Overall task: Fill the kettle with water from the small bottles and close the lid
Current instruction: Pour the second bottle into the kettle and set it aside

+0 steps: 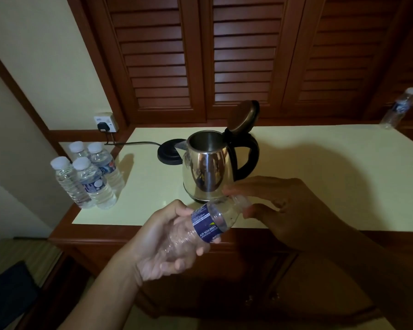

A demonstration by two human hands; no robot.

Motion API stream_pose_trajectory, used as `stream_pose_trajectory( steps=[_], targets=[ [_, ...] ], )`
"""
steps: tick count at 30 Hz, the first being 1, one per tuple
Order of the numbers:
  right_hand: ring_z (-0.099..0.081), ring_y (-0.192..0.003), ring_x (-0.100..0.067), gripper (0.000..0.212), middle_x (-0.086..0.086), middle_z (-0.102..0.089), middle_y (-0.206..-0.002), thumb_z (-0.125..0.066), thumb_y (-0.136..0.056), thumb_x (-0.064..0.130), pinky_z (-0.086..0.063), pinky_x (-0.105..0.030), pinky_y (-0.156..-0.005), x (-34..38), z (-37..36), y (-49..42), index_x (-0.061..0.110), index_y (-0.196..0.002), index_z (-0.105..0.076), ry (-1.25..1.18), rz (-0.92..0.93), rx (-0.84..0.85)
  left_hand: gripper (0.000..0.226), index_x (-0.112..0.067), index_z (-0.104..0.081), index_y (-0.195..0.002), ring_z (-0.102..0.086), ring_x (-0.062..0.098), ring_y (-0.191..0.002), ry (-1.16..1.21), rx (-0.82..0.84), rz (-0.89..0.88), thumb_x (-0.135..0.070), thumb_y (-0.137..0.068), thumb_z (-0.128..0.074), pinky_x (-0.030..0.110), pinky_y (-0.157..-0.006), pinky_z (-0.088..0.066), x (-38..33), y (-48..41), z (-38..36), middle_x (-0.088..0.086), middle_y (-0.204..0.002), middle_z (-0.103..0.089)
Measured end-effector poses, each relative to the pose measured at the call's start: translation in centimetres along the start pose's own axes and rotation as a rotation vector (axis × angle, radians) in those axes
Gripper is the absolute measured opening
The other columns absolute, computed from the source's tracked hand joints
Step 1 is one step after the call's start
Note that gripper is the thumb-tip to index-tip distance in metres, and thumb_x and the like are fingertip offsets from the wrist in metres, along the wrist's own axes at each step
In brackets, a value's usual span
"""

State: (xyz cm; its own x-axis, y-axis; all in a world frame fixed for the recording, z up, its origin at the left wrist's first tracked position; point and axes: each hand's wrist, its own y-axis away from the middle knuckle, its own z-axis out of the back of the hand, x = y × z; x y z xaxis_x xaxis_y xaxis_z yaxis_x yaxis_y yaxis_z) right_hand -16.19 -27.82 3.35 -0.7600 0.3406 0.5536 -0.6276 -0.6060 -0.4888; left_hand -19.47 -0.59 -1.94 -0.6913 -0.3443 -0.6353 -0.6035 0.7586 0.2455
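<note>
You have six small bottles (67, 184) in view: four capped bottles (96, 186) clustered at the left, one held bottle (208, 222) between your two hands, the left hand (162, 244) and the right hand (286, 210), and one lone bottle (396, 108) at the far right. You also have one kettle (208, 172) with one lid (243, 116), one black base (168, 153), one wall socket (105, 121) and one plug (103, 126).

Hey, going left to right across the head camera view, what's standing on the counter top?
Cluster of four capped bottles → black kettle base → steel kettle, lid up → lone bottle at the far right. The held bottle in front overlaps the kettle, so I left it out.
</note>
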Motion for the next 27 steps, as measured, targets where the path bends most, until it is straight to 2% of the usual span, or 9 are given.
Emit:
stream_pose_trajectory(
  steps=[4,7,10,12,15,17,19,22,27],
  targets=[
    [-0.056,-0.127,0.0,0.038,0.005,-0.071,-0.126,-0.063,-0.093,0.042,-0.042,-0.013,-0.102,0.3,-0.1,-0.6,0.018,-0.122,-0.07,0.095,0.095,-0.024,0.055,0.012,-0.058,-0.123,-0.074,0.024,-0.057,0.063,0.209,0.043,-0.038,-0.099,-0.051,0.023,-0.036,-0.045,0.2,-0.7,0.1,0.023,-0.089,-0.067],
    [-0.057,-0.085,-0.019,0.049,-0.001,-0.064,-0.081,-0.047,-0.099,0.056,-0.039,-0.023,-0.084,0.5,-0.1,-1.7,0.013,-0.083,-0.065,0.303,0.196,-0.116,0.056,0.011,-0.058,-0.124,-0.075,0.021,-0.06,0.038,0.296,0.039,-0.038,-0.102,-0.046,0.021,-0.037,-0.044,0.0,-1.6,-0.6,0.022,-0.093,-0.071],
    [-0.038,-0.058,-0.014,0.052,0.005,-0.043,-0.059,-0.035,-0.106,0.045,-0.033,-0.032,-0.079,0.7,0.1,-3.0,0.017,-0.064,-0.047,0.345,0.227,-0.206,0.054,0.009,-0.056,-0.127,-0.077,0.02,-0.067,0.042,0.349,-0.003,-0.036,-0.106,-0.035,0.021,-0.04,-0.044,-0.5,-2.5,-1.3,0.021,-0.1,-0.074],
    [-0.03,-0.049,-0.006,0.047,0.012,-0.035,-0.053,-0.034,-0.106,0.04,-0.029,-0.024,-0.079,0.5,0.2,-3.6,0.025,-0.061,-0.04,0.373,0.112,-0.193,0.05,0.007,-0.059,-0.122,-0.071,0.023,-0.053,-0.001,0.165,-0.085,-0.036,-0.103,-0.044,0.023,-0.035,-0.039,-0.6,-2.7,-1.9,0.024,-0.089,-0.072],
    [-0.035,-0.038,-0.009,0.055,0.008,-0.033,-0.04,-0.039,-0.107,0.035,-0.028,-0.008,-0.062,-0.3,0.2,-4.0,0.029,-0.052,-0.035,0.291,-0.14,-0.13,0.043,-0.004,-0.074,-0.095,-0.05,0.021,-0.038,-0.339,-0.404,-0.391,-0.043,-0.095,-0.056,0.02,-0.035,-0.031,0.1,-3.3,-2.7,0.022,-0.069,-0.063],
    [-0.037,-0.04,-0.012,0.06,0.005,-0.036,-0.038,-0.044,-0.107,0.035,-0.027,-0.014,-0.05,-0.8,0.2,-4.2,0.027,-0.049,-0.034,0.201,-0.371,-0.064,0.042,-0.013,-0.077,-0.078,-0.052,0.022,-0.042,-0.678,-0.675,-0.683,-0.045,-0.095,-0.056,0.026,-0.041,-0.037,1.3,-4.3,-2.6,0.016,-0.064,-0.066],
    [-0.036,-0.047,-0.01,0.056,0.005,-0.038,-0.046,-0.043,-0.107,0.037,-0.029,-0.026,-0.054,-1.0,0.3,-4.4,0.021,-0.054,-0.036,0.142,-0.593,0.028,0.032,-0.023,-0.081,-0.09,-0.067,0.018,-0.062,-1.074,-0.858,-0.942,-0.041,-0.097,-0.056,0.031,-0.053,-0.049,2.6,-5.3,-2.0,0.004,-0.076,-0.075],
    [-0.049,-0.062,-0.021,0.054,-0.009,-0.05,-0.068,-0.047,-0.101,0.053,-0.033,-0.031,-0.061,-2.3,0.2,-4.2,0.012,-0.067,-0.053,0.073,-0.821,0.033,0.035,-0.013,-0.074,-0.117,-0.066,0.003,-0.085,-1.425,-0.943,-1.062,-0.039,-0.103,-0.055,0.014,-0.064,-0.047,4.2,-6.5,-1.3,-0.002,-0.096,-0.073],
    [-0.061,-0.056,-0.013,0.061,-0.001,-0.066,-0.062,-0.055,-0.09,0.069,-0.047,-0.027,-0.062,-4.0,0.9,-2.0,0.015,-0.065,-0.068,0.061,-0.686,-0.173,0.05,-0.029,-0.052,-0.149,-0.063,-0.007,-0.114,-1.295,-0.773,-0.816,-0.043,-0.103,-0.062,0.011,-0.083,-0.052,4.5,-8.3,-1.5,-0.022,-0.129,-0.063]
  ],
)
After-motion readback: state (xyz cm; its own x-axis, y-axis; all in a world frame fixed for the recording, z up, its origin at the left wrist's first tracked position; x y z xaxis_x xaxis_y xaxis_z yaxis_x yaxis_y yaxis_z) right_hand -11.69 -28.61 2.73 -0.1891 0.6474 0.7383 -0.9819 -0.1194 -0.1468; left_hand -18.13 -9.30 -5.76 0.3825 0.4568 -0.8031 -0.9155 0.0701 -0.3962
